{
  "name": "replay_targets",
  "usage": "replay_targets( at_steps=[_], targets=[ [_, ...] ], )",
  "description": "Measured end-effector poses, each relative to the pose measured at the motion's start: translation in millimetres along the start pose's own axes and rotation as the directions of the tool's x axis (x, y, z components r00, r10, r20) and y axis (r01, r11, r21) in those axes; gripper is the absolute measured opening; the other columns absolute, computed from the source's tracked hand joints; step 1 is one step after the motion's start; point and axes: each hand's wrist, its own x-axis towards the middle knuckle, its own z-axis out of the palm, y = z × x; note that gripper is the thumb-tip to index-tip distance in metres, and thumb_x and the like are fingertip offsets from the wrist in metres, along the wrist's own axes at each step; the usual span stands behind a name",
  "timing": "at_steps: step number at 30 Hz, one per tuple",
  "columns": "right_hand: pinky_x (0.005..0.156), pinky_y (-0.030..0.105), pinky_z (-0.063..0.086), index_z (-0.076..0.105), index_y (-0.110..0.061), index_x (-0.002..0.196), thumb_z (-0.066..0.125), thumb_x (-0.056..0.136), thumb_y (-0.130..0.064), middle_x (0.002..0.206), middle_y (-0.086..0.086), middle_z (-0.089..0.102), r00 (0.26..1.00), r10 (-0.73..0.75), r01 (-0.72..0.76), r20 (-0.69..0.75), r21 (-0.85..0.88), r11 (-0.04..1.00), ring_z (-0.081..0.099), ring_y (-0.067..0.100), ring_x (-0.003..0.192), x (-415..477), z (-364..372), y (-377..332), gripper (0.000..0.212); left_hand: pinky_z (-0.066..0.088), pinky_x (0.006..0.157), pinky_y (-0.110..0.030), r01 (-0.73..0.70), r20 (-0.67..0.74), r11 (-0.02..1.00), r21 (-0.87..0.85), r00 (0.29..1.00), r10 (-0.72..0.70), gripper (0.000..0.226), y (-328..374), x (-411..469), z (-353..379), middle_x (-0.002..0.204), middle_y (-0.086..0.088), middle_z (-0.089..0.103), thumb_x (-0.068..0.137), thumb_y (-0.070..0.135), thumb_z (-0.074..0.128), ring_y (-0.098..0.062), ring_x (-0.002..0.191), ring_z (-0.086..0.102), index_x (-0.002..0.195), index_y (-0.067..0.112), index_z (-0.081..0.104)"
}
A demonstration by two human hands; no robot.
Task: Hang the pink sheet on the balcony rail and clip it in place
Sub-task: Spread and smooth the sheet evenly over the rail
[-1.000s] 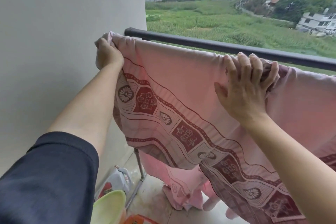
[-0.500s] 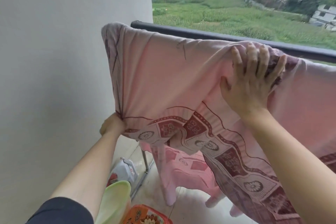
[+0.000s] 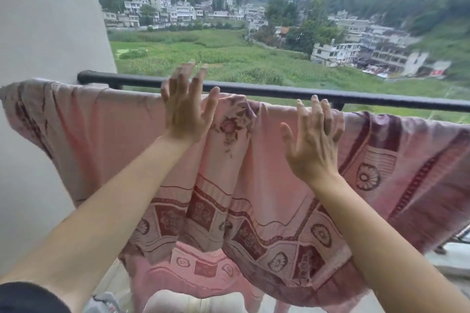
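Note:
The pink sheet (image 3: 106,134) with its dark red flower border hangs in front of the black balcony rail (image 3: 254,90), its top edge spread across the frame, the left end reaching past the rail's end to the wall. My left hand (image 3: 184,107) is raised in front of the sheet's top edge, fingers straight and spread, holding nothing. My right hand (image 3: 314,142) is also up with spread fingers, its fingertips at the sheet's top edge near the rail. No clip is in view.
A pale wall (image 3: 45,33) stands on the left, where the rail ends. Beyond the rail lie green fields and buildings. Low in the frame, below the sheet, a pink plastic chair (image 3: 203,272) and a white container (image 3: 104,302) stand on the balcony floor.
My left hand let go of the sheet's lower corner and rose to the top edge. My right hand released its hold on the sheet at the rail. The view tilted upward.

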Motion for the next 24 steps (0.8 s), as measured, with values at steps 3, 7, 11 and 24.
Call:
replay_targets(
  at_steps=[3,7,11,24],
  targets=[
    [0.121,0.053,-0.001,0.029,-0.022,0.153,0.028,0.101,-0.057,0.162,0.015,0.017,0.972,0.231,-0.227,0.043,-0.083,0.970,0.007,0.031,0.151,-9.6,-27.6,87.8,0.063,0.031,0.109,-0.051,-0.153,0.234,0.977,-0.150,0.954,0.185,0.065,78.9,10.8,30.9,0.144,-0.008,0.050,0.099,0.059,0.023,-0.027,0.129,0.047,0.145,0.017,0.043],
    [0.120,0.054,0.002,0.022,-0.025,0.155,0.026,0.099,-0.062,0.162,0.018,0.011,0.866,0.495,-0.488,0.072,-0.094,0.868,0.003,0.033,0.151,-27.7,-62.0,183.3,0.067,0.031,0.102,-0.048,-0.259,0.495,0.956,-0.139,0.818,0.294,0.070,167.1,-4.8,63.2,0.139,-0.002,0.056,0.095,0.070,0.012,-0.026,0.122,0.053,0.150,0.032,0.032],
    [0.121,0.048,0.013,0.022,-0.009,0.155,0.033,0.098,-0.061,0.159,0.023,0.022,0.635,0.764,-0.771,0.109,0.138,0.621,0.018,0.037,0.148,-40.7,-90.4,261.4,0.078,0.031,0.103,-0.051,-0.293,0.502,0.949,-0.114,0.808,0.309,0.056,231.4,-10.2,88.1,0.141,0.000,0.053,0.097,0.057,0.042,-0.026,0.126,0.051,0.145,0.031,0.042],
    [0.065,0.028,0.056,0.067,-0.016,0.096,0.051,0.103,-0.022,0.083,0.001,0.070,0.701,0.533,-0.571,0.475,0.821,0.020,0.066,0.015,0.068,-34.1,-164.9,441.8,0.019,0.049,0.073,-0.034,-0.027,0.202,0.954,-0.298,0.975,0.091,0.023,450.6,-11.8,139.5,0.092,-0.008,0.074,0.100,0.024,0.053,-0.028,0.084,0.068,0.098,0.011,0.072]
  ],
)
